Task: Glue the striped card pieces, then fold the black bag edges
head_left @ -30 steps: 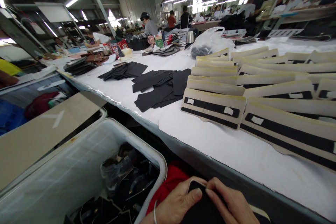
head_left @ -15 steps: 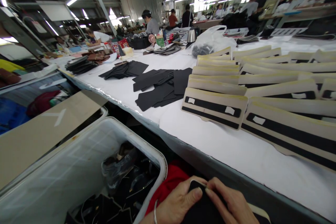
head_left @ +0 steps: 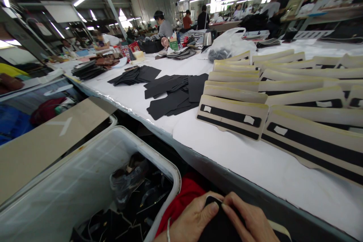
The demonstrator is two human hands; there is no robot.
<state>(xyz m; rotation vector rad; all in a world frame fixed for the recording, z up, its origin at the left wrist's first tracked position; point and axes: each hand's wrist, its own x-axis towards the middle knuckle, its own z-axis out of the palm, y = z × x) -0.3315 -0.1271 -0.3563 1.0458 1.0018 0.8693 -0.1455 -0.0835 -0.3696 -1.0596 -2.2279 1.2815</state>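
At the bottom of the view, my left hand (head_left: 193, 217) grips the edge of a black piece (head_left: 219, 225), its thumb lying on the black face near a rounded corner. Pressed to the same corner from the other side are the fingertips of my right hand (head_left: 248, 217), closed on the piece. The two hands almost touch at the top edge. A beige panel edge with black (head_left: 279, 230) shows below my right hand; its remainder is hidden. A bracelet is on my left wrist.
On the white table (head_left: 195, 138) lie loose black pieces (head_left: 167, 102) and rows of beige panels with black strips (head_left: 232, 115). A white bin (head_left: 127, 136) holding black items stands left of my hands, beside a cardboard sheet (head_left: 36, 143). Several people are farther back.
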